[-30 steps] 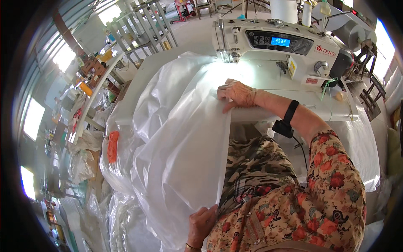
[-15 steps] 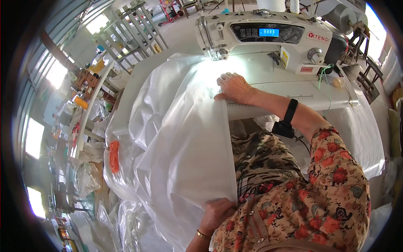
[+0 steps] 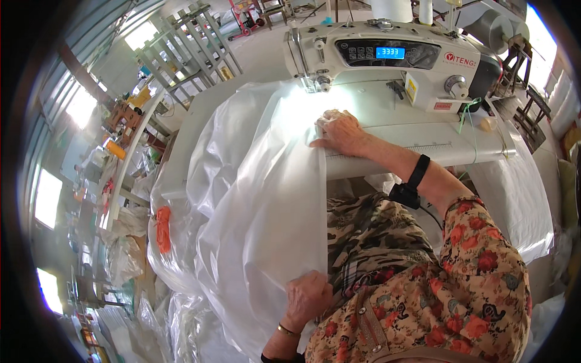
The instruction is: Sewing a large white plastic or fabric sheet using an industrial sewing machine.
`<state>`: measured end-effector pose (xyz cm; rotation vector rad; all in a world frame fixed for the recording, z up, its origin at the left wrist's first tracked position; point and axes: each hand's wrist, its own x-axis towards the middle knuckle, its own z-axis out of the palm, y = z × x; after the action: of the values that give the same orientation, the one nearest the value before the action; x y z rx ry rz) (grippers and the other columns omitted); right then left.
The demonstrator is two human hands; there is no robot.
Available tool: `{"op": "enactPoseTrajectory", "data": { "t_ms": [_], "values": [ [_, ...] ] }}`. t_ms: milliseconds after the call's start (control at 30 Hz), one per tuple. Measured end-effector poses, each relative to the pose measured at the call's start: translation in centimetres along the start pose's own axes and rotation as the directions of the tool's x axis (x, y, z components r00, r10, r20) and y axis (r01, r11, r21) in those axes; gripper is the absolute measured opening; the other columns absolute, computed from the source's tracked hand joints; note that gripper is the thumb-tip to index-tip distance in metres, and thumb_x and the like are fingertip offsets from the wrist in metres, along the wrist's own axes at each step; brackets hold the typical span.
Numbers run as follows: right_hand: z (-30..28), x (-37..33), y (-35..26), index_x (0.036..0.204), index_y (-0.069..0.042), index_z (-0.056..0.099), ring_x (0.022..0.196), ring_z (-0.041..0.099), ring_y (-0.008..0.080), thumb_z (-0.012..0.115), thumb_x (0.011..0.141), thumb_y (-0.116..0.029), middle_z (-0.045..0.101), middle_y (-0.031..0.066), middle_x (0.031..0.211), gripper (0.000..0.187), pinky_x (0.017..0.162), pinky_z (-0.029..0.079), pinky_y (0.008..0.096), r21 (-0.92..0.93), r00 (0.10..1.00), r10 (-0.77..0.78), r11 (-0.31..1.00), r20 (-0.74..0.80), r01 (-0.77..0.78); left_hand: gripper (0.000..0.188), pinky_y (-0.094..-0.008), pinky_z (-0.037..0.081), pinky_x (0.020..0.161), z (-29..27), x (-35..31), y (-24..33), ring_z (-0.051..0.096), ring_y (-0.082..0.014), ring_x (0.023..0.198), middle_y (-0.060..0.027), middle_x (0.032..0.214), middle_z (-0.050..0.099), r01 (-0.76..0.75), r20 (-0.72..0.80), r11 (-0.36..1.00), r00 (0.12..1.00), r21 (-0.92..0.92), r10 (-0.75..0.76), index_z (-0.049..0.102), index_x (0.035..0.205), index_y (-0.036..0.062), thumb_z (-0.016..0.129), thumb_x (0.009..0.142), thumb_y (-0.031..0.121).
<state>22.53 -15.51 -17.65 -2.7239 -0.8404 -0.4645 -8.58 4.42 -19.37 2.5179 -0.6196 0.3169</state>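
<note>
Left hand has moved a little forward and to the left in the head view over the last half second, and the lower border of the white sheet has swung left with it. Right hand remains near the needle area.

Surface: pale, with a measuring scale along its near edge. A white sewing machine stands toward the far edge, its lamp lighting the needle area. Room: a metal rack stands beyond the far left corner, with a cluttered bench off the left edge and a red hand truck on the floor behind.

White sheet: lies over the left part of the surface and hangs past the near edge toward the person's lap. Its long axis runs from the needle area back to the person; the straight right border points at the machine, while the left portion is bunched in folds. An orange bundle shows against sheeting below the near left corner.

Left fingers are closed on the sheet's border. Right fingers are bent upon the sheet near the near edge; whether they pinch it cannot be told.
</note>
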Motion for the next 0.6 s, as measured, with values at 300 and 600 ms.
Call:
{"op": "enactPoseTrajectory", "data": {
  "t_ms": [300,600],
  "values": [
    [-0.3,-0.2,-0.1,0.109,0.0,0.062,0.109,0.056,0.0294,0.053,0.085,-0.063,0.062,0.0163,0.108,0.068,0.095,0.041,0.0474,0.027,1.0,-0.013,1.0,-0.014,0.013,0.013,-0.0388,0.046,0.047,-1.1,3.6,-0.3,0.057,-0.0274,0.055,-0.0082,0.066,0.049,0.035,-0.121,0.971,0.993,0.238,-0.006,0.051,0.067,0.0077,0.06,0.076,0.01],
    [0.7,-11.5,-6.7,0.096,-0.002,0.06,0.077,0.062,0.0308,0.068,0.087,-0.025,0.063,0.0147,0.088,0.026,0.069,0.05,0.0372,0.468,0.979,-0.06,0.872,-0.196,0.147,0.008,-0.0373,0.044,0.049,-1.3,5.8,0.5,0.059,-0.0267,0.058,-0.0076,0.067,0.055,0.081,-0.213,0.972,0.977,0.222,-0.033,0.06,0.082,0.0061,0.059,0.074,0.005]
  ]
}}
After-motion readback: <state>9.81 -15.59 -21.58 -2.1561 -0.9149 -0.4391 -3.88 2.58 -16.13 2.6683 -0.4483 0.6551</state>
